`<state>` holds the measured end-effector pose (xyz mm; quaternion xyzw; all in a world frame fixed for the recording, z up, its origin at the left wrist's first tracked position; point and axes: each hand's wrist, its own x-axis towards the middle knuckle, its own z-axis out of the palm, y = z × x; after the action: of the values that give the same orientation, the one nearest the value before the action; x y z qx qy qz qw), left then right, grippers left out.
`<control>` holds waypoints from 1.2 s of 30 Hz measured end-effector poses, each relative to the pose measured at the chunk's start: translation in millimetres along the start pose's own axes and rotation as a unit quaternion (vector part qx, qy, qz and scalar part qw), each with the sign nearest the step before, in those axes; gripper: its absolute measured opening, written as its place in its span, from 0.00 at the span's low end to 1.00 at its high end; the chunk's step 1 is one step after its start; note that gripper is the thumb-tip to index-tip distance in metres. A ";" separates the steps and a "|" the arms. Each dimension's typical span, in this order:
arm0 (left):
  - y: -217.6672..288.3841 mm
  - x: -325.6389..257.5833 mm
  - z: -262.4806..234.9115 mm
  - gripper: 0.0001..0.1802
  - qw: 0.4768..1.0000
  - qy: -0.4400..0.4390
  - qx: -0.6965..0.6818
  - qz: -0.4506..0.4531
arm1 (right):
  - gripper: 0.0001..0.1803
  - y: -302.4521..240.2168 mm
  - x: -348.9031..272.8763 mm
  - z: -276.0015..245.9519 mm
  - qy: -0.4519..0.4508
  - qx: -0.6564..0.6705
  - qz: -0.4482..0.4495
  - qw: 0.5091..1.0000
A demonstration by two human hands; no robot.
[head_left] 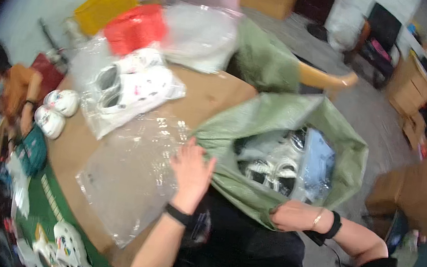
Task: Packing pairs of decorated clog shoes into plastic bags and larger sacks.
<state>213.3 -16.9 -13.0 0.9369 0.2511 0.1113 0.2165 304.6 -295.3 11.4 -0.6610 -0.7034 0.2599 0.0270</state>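
Observation:
A large green woven sack (352,139) gapes wide just ahead of me, to the right. Inside it lie several bagged black-and-white shoes (274,169) and a flat blue packet (318,162). My right hand (294,216) is closed on the sack's near rim. At the sack's left edge my left hand (192,166) has its fingers spread, touching or very near the green fabric. An empty clear plastic bag (128,176) lies flat on the brown table (219,93) beside that hand. Farther back, white clogs (143,91) rest in a clear bag.
Red plastic (138,27), clear bags (200,30) and a yellow bin (106,6) stand at the far side. A person (17,89) in orange sits at the left near white clogs (55,111). More clogs (66,246) lie on a green surface. Cardboard boxes (407,191) stand right.

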 end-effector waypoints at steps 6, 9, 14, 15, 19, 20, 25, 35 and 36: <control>-6.2 -1.7 35.6 0.15 0.987 0.134 0.028 0.081 | 0.13 -7.7 100.8 -131.0 0.251 0.094 0.001 0.963; -11.7 -4.5 36.0 0.16 0.984 0.155 0.010 0.087 | 0.19 4.2 188.7 -171.5 0.290 -0.036 -0.048 0.955; -8.5 -5.8 28.1 0.22 0.988 0.131 -0.007 0.081 | 0.29 -3.4 320.9 -213.7 0.343 -0.173 -0.123 0.915; -9.0 -5.8 29.4 0.23 0.989 0.128 -0.017 0.079 | 0.29 -9.2 338.3 -215.7 0.340 -0.178 -0.133 0.914; -7.2 -6.9 24.8 0.24 0.996 0.065 -0.021 0.064 | 0.31 -10.3 386.9 -218.0 0.298 -0.246 -0.108 0.916; -8.1 -8.3 24.7 0.23 0.992 0.098 -0.025 0.075 | 0.32 -3.7 397.7 -217.5 0.318 -0.254 -0.069 0.911; -12.2 -9.6 25.7 0.21 0.991 0.089 -0.051 0.089 | 0.35 19.1 413.2 -236.7 0.344 -0.157 0.098 0.921; -11.5 -2.5 20.6 0.16 0.988 0.101 -0.093 0.072 | 0.11 21.0 449.6 -234.8 0.392 -0.352 -0.173 0.832; -10.9 -1.1 22.3 0.15 0.985 0.115 -0.097 0.079 | 0.09 25.4 450.3 -224.0 0.358 -0.336 -0.158 0.857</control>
<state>214.9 -16.7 -37.8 0.9091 0.1876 0.2590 0.2670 357.1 203.4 57.1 -0.5571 -0.7849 -0.2545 0.0938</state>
